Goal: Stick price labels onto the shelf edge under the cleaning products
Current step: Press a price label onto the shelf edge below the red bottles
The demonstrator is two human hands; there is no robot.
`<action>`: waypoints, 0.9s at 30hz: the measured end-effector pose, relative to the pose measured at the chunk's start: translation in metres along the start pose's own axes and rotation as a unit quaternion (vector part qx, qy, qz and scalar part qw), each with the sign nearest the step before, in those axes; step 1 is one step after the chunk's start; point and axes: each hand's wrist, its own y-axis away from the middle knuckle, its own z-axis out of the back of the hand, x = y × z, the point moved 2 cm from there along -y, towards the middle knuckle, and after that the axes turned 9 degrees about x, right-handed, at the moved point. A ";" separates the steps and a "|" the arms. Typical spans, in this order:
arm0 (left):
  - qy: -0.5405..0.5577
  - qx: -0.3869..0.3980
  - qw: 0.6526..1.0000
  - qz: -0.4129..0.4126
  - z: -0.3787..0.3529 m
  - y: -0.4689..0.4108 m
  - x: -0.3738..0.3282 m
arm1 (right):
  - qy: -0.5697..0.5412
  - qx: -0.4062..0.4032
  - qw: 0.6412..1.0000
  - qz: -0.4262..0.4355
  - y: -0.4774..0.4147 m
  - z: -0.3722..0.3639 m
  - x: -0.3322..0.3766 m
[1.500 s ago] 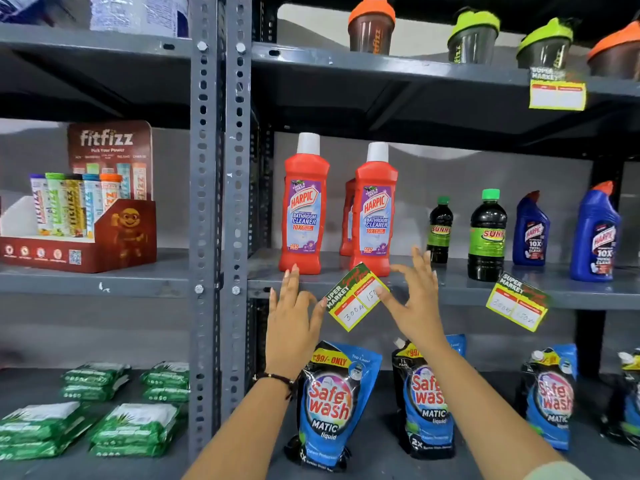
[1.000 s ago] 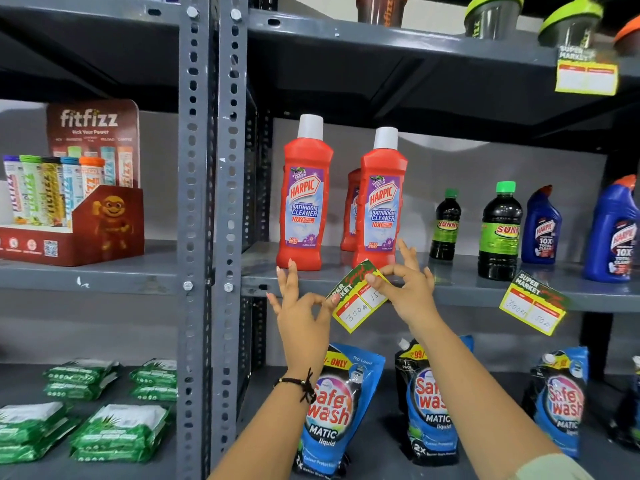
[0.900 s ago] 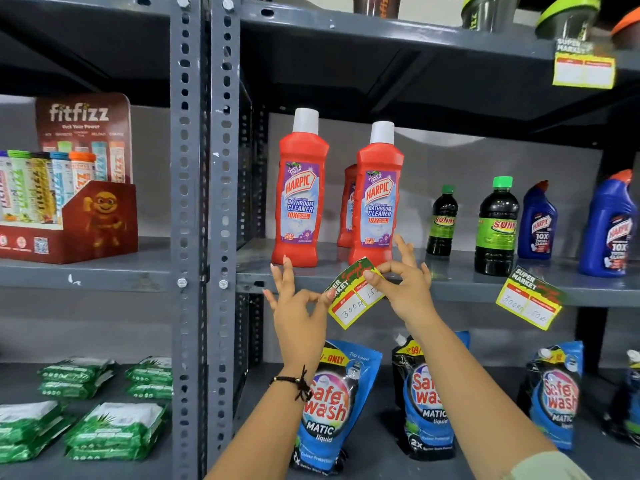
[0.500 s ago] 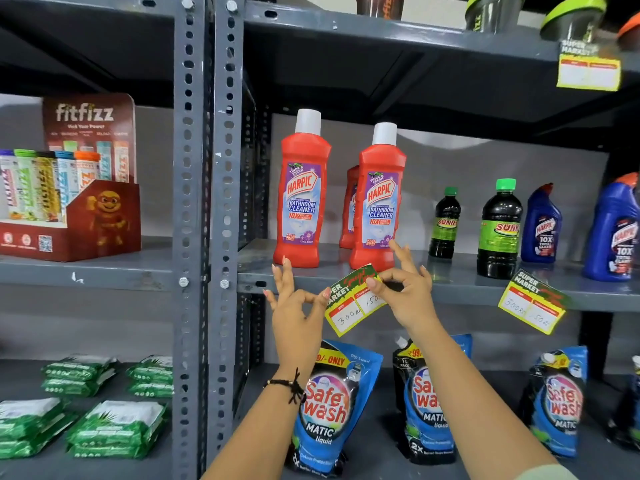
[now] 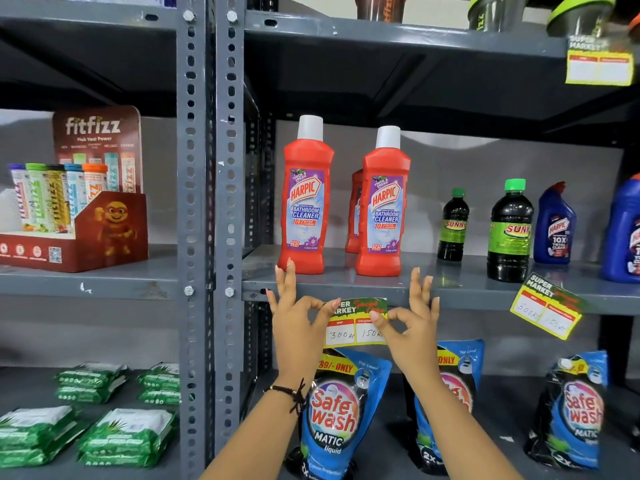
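A yellow, green and red price label [image 5: 353,323] reading 300 and 150 sits level against the grey shelf edge [image 5: 478,297], below two red Harpic bathroom cleaner bottles [image 5: 306,202]. My left hand [image 5: 298,322] pinches the label's left end between thumb and forefinger. My right hand [image 5: 414,323] pinches its right end the same way, other fingers spread upward. A second price label [image 5: 547,308] hangs tilted on the same edge further right, under the black Sunny bottles [image 5: 509,233] and blue Harpic bottles [image 5: 554,226].
Safe Wash pouches [image 5: 339,414] stand on the shelf below. Grey perforated uprights [image 5: 209,237] divide the bays. A Fitfizz display box [image 5: 79,216] and green packs [image 5: 124,434] fill the left bay. Shaker bottles [image 5: 495,12] and another label [image 5: 599,65] are on the top shelf.
The label was tilted with its right end up; both hands have turned it level and brought it lower against the shelf edge. Before that, both hands closed on it.
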 end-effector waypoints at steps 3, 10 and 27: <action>0.004 -0.001 1.000 0.002 0.001 -0.002 -0.002 | -0.011 -0.013 1.000 -0.003 -0.001 0.001 0.005; 0.007 -0.014 1.000 -0.010 0.004 -0.019 -0.005 | -0.015 -0.030 0.999 -0.001 -0.013 0.003 0.012; -0.008 -0.023 0.999 -0.027 0.002 -0.022 -0.002 | -0.034 -0.016 0.999 0.001 -0.014 0.003 0.006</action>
